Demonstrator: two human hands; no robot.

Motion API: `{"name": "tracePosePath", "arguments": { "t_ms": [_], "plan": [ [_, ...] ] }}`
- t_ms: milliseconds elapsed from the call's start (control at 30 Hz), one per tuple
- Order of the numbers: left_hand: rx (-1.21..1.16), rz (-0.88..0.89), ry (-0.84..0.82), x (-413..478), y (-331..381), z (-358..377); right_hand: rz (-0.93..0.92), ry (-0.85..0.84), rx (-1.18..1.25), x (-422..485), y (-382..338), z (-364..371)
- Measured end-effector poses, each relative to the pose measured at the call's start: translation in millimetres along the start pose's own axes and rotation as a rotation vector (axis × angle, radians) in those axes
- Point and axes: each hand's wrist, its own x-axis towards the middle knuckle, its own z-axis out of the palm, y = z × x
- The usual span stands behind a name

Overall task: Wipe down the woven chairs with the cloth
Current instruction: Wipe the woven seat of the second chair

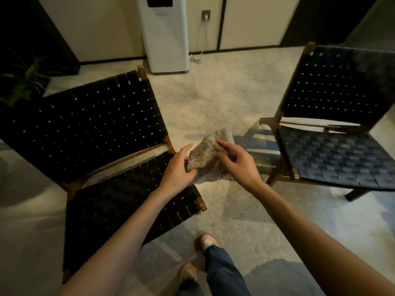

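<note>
No text, label, brand, number or sign can be read. The white unit (164, 39) at 12 o'clock has a dark panel at its top, too blurred to show any lettering.

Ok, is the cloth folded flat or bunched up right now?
Bunched up. The cloth is a crumpled, lumpy wad; the left hand grips its near end and the right hand curls over the top.

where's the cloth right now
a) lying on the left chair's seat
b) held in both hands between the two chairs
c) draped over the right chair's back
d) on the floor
b: the left hand and right hand both grip the cloth in the gap between the left chair and right chair.
</note>
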Motion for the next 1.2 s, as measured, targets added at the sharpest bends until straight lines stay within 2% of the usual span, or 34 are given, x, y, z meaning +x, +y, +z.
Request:
{"name": "tracePosePath", "arguments": {
  "t_ms": [167, 333, 500, 633, 833, 1000, 1067, 1200],
  "plan": [
    [0.008, 0.088, -0.289, -2, 47, 17, 0.068, 0.147, 0.064, -47, -10, -39],
    [0.034, 0.179, -0.480, 2, 96, 56, 0.083, 0.267, 0.064, -83, 2, -90],
    [0.075, 0.093, -0.643, 13, 141, 111, 0.124, 0.309, 0.026, -109, 36, -151],
    [-0.047, 0.107, -0.733, 34, 176, 167, 0.159, 0.357, -0.044, -117, 72, -204],
    [-0.040, 0.168, -0.773, 81, 229, 269, 0.260, 0.391, -0.046, -99, 138, -290],
    [0.164, 0.249, -0.707, 124, 264, 337, 0.322, 0.394, -0.015, -68, 187, -353],
    [0.186, 0.283, -0.664, 140, 275, 351, 0.340, 0.330, -0.104, -54, 207, -372],
    [0.237, 0.383, -0.666, 171, 291, 368, 0.391, 0.100, -0.417, -28, 244, -394]
  ]
}}
